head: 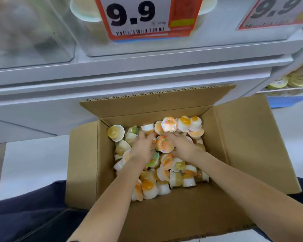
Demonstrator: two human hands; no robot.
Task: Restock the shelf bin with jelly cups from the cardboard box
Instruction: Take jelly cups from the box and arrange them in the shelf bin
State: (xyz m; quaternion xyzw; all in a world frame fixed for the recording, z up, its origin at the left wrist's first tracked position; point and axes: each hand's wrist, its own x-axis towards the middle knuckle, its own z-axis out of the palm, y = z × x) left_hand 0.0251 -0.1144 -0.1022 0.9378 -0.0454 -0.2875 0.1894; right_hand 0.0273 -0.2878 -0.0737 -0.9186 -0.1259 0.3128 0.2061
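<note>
Head view: both hands reach into the box [87,154], left hand [143,145] and right hand [181,147] with fingers curled, closing from either side on cups [164,144] heaped between them, bin [31,32] above

head cam | 1 view | looks fwd+down, steep | close over cardboard box [252,145] | shelf [129,74] behind

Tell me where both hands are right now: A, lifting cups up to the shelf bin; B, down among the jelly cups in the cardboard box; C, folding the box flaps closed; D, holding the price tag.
B: the left hand and right hand are both down among the jelly cups inside the open cardboard box.
</note>
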